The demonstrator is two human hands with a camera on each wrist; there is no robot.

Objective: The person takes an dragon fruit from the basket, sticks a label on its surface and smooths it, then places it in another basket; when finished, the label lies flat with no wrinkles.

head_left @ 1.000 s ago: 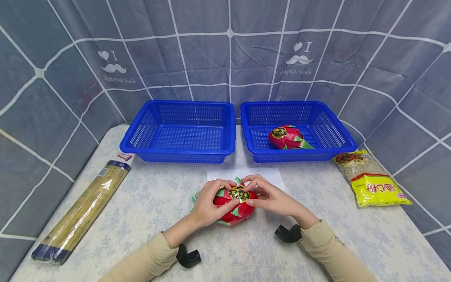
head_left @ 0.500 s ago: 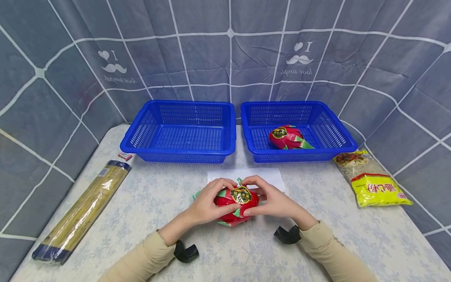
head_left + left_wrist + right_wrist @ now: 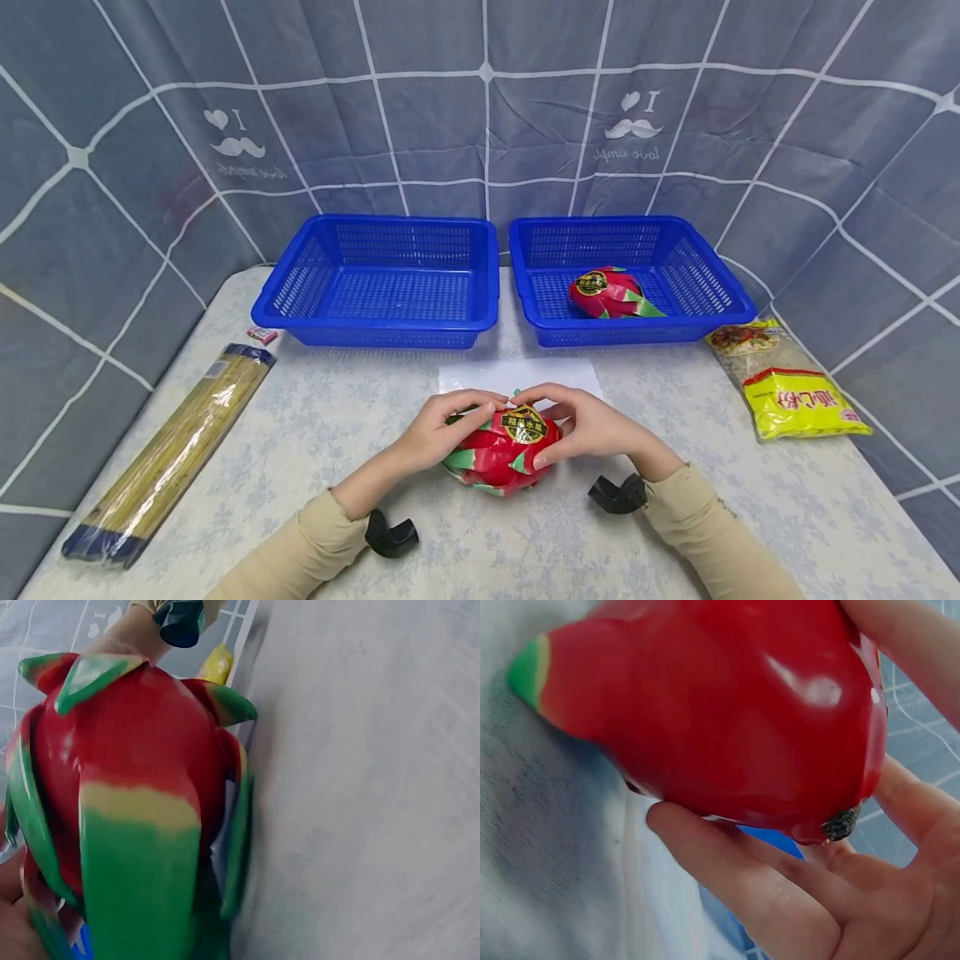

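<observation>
A red dragon fruit (image 3: 498, 462) with green-tipped scales and a black-and-gold label sits between both hands, low over the table. My left hand (image 3: 438, 429) holds its far left side, thumb lying across the top. Thumb in front and fingers behind, my right hand (image 3: 596, 427) grips the right end. In the left wrist view, long green scales hang from the fruit (image 3: 142, 750), hiding most of the left hand. The right wrist view shows right-hand fingers curving around the fruit's end, beside its dark stem stub (image 3: 841, 823).
A blue basket (image 3: 375, 323) stands at back left. The blue basket (image 3: 637, 333) on the right holds another dragon fruit (image 3: 611, 296). White paper (image 3: 540, 367) lies behind the hands. Long noodles (image 3: 172, 450) and a small pink packet (image 3: 262, 335) lie left, a yellow food bag (image 3: 795, 392) right.
The dragon fruit has turned between the hands and come slightly nearer and to the right, its label shifting right. The left thumb has moved up from the fruit's front to its top.
</observation>
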